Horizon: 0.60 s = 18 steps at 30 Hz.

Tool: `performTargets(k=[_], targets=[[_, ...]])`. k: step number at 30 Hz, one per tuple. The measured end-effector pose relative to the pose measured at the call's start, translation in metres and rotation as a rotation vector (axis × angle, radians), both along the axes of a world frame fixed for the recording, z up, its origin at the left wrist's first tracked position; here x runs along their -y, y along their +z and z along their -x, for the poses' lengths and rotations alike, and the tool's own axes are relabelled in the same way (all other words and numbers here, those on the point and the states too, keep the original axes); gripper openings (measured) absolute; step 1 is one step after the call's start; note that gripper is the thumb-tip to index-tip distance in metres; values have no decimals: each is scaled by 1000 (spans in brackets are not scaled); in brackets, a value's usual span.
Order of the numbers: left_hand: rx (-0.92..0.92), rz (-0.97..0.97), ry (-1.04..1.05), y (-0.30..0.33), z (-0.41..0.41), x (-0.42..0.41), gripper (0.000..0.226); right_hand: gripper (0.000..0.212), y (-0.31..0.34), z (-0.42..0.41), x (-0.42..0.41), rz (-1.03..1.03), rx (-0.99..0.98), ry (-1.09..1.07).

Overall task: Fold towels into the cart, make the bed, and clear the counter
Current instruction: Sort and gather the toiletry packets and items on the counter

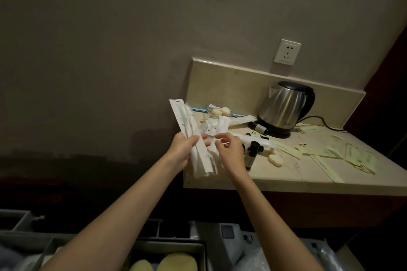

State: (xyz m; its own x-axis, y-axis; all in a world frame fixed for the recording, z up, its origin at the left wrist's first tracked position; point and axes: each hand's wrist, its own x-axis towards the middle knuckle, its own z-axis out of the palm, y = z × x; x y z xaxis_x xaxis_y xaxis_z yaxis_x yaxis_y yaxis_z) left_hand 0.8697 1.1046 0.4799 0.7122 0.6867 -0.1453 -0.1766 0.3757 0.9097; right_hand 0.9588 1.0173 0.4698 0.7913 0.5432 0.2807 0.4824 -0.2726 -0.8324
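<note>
Clearly the counter-clearing step is the one in hand, with the person standing at the counter [308, 174] and gathering wrapped toiletries. Starting at the left, the left hand [184, 152] is closing around a bundle of long white packets [199, 138], fingers curled across the front and thumb behind, so the packets are fanning up and away from the fingertips and hanging down below the palm. Just to the right of those fingers, the right hand [228, 149] is pinching at a small packet at the bundle's edge, thumb and forefinger nearly meeting; whether it is actually gripping that packet or only touching it is hard to tell. Beyond the right fingertips a glass dish of soaps [220, 110] is sitting near the back wall. Just past the right knuckles, small dark bottles [251, 154] are standing and lying, with a loose soap [275, 159] beside them. Further right the kettle [284, 108] is resting on its base, and pale paper sachets [343, 154] are lying scattered toward the far edge. Below the forearms, the cart [167, 248] with its trays is waiting. The next move probably calls for tucking the small packet into the left grip, then carrying the bundle down to a cart tray without letting the slippery wrappers slide out.
</note>
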Motion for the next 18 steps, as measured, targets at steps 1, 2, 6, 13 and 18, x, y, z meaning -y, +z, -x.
performTargets(k=[1,2,6,13,18], targets=[[-5,5,-7,1,3,-2,38,17,-2,-2,-2,35,17,-28],[-2,10,-17,1,6,-5,39,20,-5,-4,-5,73,15,-42],[-45,4,-42,1,14,-14,43,41,-6,-8,-15,160,-142,-65],[-123,14,-78,-4,17,-23,37,44,2,-9,-23,150,-216,-121],[-97,31,-87,-3,14,-22,19,35,13,0,-17,4,-188,-63]])
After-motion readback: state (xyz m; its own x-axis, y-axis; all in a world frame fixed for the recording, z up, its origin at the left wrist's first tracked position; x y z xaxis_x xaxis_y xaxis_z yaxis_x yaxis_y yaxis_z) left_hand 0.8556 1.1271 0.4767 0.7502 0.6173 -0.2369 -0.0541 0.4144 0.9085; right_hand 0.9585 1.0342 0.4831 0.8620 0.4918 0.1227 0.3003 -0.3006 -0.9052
